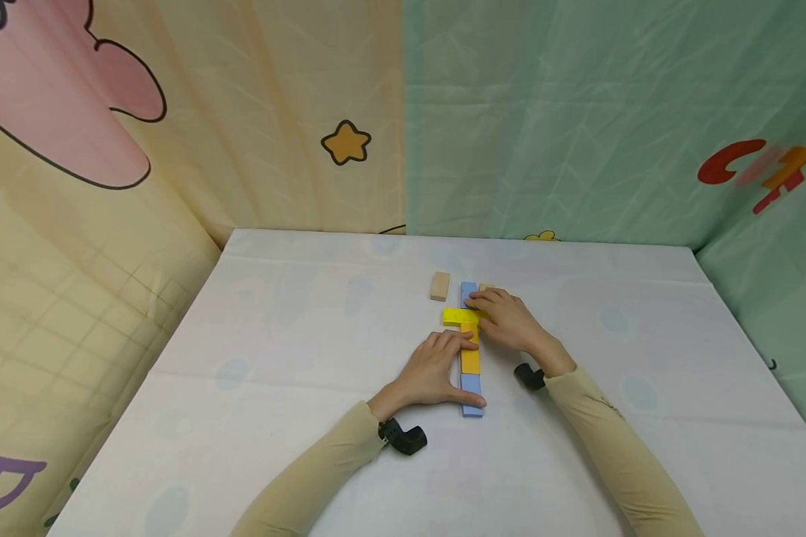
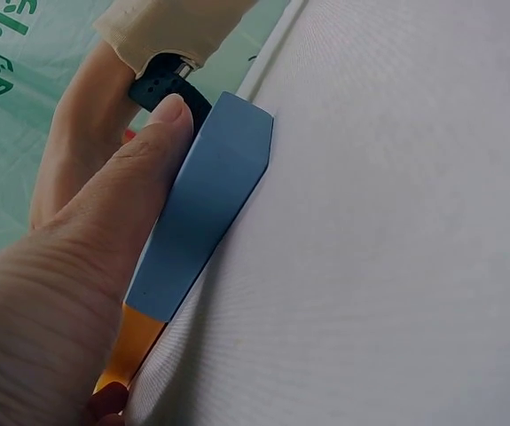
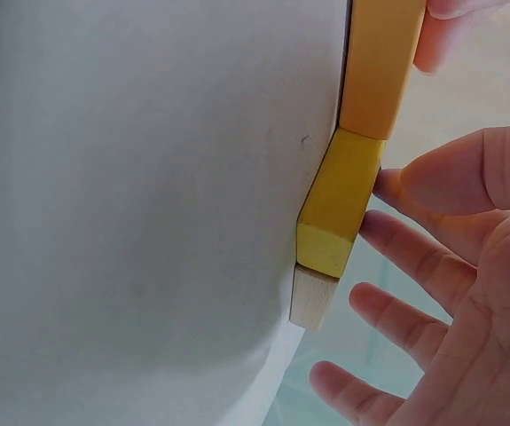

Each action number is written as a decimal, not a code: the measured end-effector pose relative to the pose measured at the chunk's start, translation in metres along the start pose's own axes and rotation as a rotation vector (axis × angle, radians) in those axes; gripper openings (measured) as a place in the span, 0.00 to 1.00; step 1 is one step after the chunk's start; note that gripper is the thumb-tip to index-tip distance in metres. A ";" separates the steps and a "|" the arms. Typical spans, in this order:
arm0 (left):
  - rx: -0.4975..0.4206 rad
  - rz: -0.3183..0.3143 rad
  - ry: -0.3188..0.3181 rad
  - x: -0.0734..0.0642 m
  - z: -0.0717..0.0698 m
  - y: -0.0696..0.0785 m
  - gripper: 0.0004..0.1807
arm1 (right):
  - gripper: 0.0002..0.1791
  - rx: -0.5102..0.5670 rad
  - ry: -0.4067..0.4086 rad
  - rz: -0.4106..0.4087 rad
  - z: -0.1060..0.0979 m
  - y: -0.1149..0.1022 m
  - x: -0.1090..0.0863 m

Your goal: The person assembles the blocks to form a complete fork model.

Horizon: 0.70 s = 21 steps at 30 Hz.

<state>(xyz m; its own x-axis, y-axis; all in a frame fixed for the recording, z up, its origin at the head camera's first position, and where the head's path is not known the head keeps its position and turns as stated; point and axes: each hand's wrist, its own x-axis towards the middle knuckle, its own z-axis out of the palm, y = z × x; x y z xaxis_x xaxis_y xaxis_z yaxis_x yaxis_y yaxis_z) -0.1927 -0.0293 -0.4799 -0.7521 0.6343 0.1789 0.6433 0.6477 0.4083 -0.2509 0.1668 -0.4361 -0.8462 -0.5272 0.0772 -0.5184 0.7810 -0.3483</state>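
A line of flat blocks runs away from me on the table. Nearest is a blue block (image 1: 472, 384), then an orange block (image 1: 470, 362), a yellow block (image 1: 453, 317) set crosswise, and another blue block (image 1: 467, 288). My left hand (image 1: 431, 373) lies spread along the line. Its thumb rests on the near blue block (image 2: 203, 204), and its fingertips touch the orange block beside the yellow one. At the far end, my right hand (image 1: 508, 322) has its fingers extended over the far blue block and the yellow block (image 3: 336, 191), thumb and fingertips at the yellow block's top edge.
One plain wooden block (image 1: 439, 286) lies left of the far blue block. A second wooden block (image 1: 486, 286) sits on the other side, partly hidden behind the right hand. The white table (image 1: 295, 313) meets printed curtains (image 1: 544, 119) at its back edge.
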 end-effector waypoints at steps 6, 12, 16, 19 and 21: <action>-0.007 0.002 0.002 0.001 0.000 0.000 0.49 | 0.23 -0.001 0.000 -0.001 0.001 0.001 0.000; -0.003 0.006 0.008 0.002 0.000 0.001 0.50 | 0.23 0.006 0.000 0.002 0.000 0.001 -0.002; -0.001 -0.004 -0.005 0.001 -0.001 0.001 0.50 | 0.23 0.009 -0.004 0.002 0.000 0.001 -0.002; -0.020 -0.006 -0.023 0.001 -0.003 0.001 0.48 | 0.23 0.009 -0.004 -0.001 0.000 0.001 -0.001; -0.049 -0.003 -0.035 0.001 -0.005 0.000 0.46 | 0.23 0.012 -0.002 -0.002 0.000 0.001 -0.001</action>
<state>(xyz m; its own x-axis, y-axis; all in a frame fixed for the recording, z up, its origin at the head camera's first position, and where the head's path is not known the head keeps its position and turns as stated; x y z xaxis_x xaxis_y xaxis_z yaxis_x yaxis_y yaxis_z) -0.1941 -0.0301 -0.4752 -0.7481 0.6473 0.1461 0.6324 0.6288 0.4525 -0.2508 0.1685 -0.4366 -0.8447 -0.5298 0.0759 -0.5189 0.7758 -0.3592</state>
